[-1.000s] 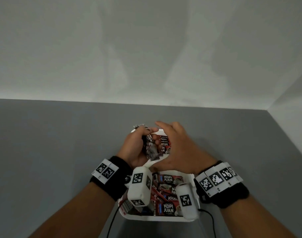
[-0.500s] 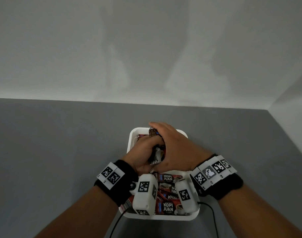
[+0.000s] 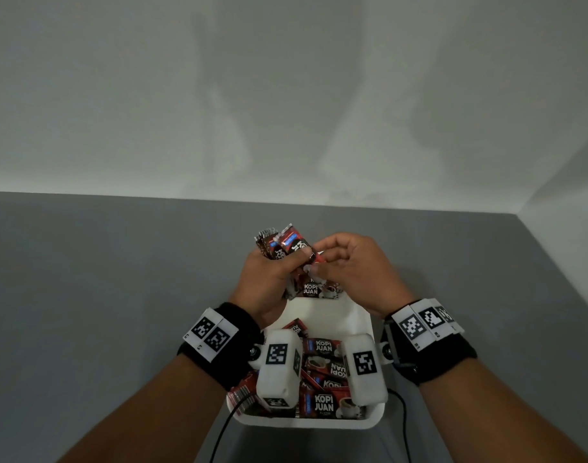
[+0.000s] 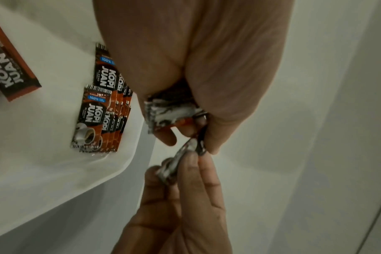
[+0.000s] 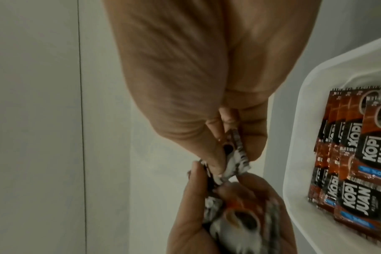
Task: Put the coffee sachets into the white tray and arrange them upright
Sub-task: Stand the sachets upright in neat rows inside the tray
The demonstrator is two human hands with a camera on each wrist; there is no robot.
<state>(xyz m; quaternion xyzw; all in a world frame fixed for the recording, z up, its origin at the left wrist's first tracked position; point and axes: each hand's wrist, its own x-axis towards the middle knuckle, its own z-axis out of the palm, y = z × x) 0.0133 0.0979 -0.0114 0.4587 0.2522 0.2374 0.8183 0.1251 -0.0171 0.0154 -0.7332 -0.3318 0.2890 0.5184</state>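
Loose Kopi Juan sachets lie jumbled flat at the near end of the white tray. Beyond them, the left hand grips a bundle of sachets above the far end while the right hand pinches one sachet's edge; tugging it could spill the bundle onto the grey bench.

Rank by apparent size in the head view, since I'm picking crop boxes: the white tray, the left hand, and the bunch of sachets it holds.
1. white tray
2. left hand
3. bunch of sachets, though the hand hides part of it, so its full size is unsure.
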